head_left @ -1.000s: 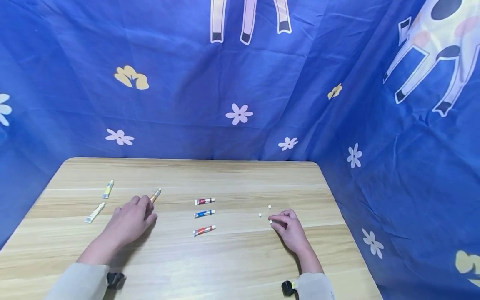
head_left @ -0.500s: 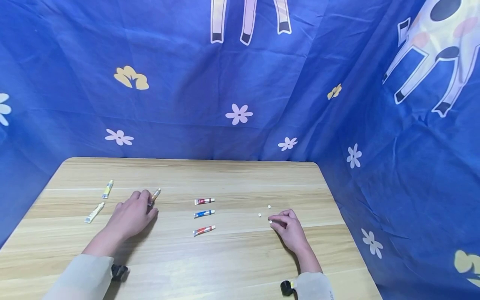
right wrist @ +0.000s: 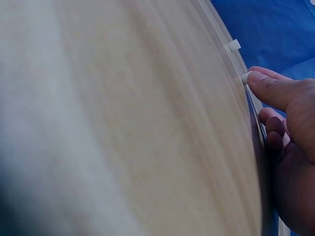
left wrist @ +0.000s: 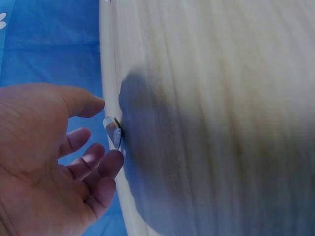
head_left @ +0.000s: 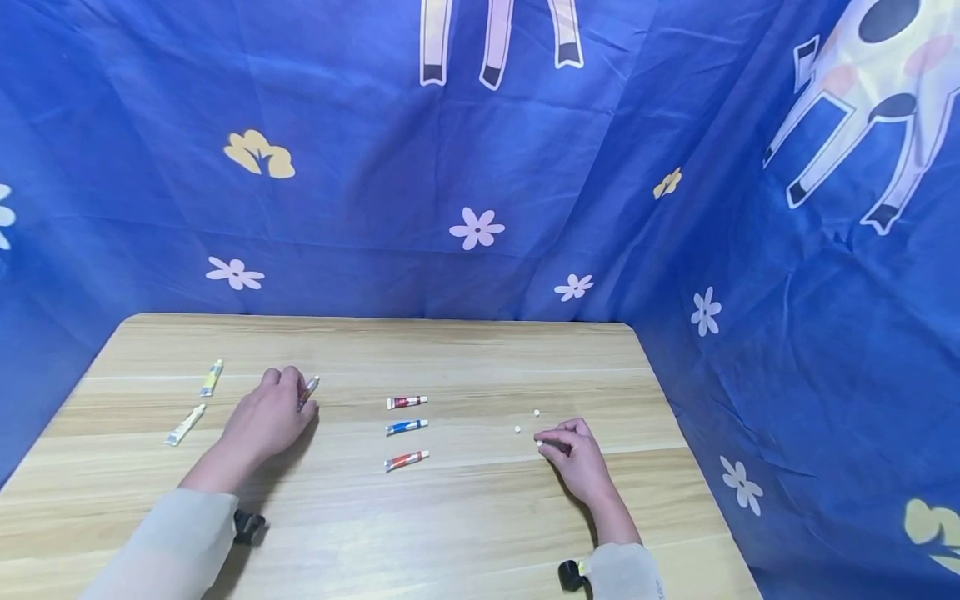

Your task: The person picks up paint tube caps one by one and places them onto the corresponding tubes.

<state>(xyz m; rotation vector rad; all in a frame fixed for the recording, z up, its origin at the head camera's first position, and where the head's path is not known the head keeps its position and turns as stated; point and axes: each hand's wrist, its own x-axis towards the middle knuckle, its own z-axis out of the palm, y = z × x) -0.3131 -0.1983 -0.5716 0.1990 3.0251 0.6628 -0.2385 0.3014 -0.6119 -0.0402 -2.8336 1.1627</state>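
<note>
In the head view my left hand [head_left: 271,414] reaches over an orange-brown paint tube [head_left: 308,392] on the table, its fingers on the tube's left side. The left wrist view shows the tube's end [left wrist: 113,132] between thumb and fingers, the thumb apart from it. My right hand [head_left: 579,458] pinches a small white cylindrical piece [right wrist: 245,78] between thumb and forefinger, low at the tabletop. Two similar white pieces, a nearer one [head_left: 517,429] and a farther one [head_left: 536,412], lie just beyond those fingertips.
Dark red [head_left: 407,402], blue [head_left: 407,427] and red [head_left: 407,461] paint tubes lie in a column mid-table. Yellow [head_left: 212,377] and whitish [head_left: 184,425] tubes lie at the left. Blue printed cloth [head_left: 360,225] hangs behind the wooden table [head_left: 480,533] and along its sides.
My left hand has shifted to the right and slightly farther away, closer around the orange-brown tube. My right hand stays in place with the white piece.
</note>
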